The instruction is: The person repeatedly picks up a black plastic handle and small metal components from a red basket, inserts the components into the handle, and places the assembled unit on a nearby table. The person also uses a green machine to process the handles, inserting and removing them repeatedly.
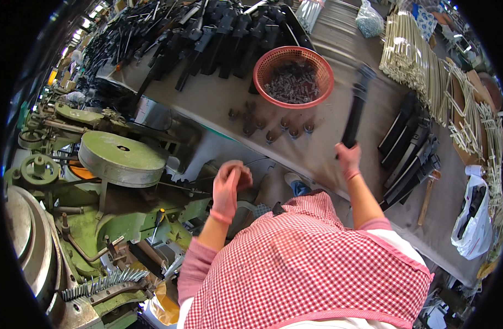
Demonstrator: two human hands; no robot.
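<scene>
My right hand [348, 159], in a pinkish glove, is closed round the lower end of a long black bar-shaped piece [354, 112]. The piece stands away from me over the table, and its dark grey jointed end is smeared by motion. My left hand [228, 187], gloved alike, hovers before the table's near edge beside the green machine. Its fingers are bent loosely and apart, with nothing visible in them. Several small dark parts [270, 135] stand on the table between my hands and a red plastic basket [261, 90], which holds many small dark pieces.
More black pieces [224, 38] are heaped at the far left of the table, and several [408, 159] lie at right beside a hammer [427, 200]. Pale rod bundles [408, 52] and a white plastic bag [471, 236] line the right side. A green machine [122, 156] stands at left.
</scene>
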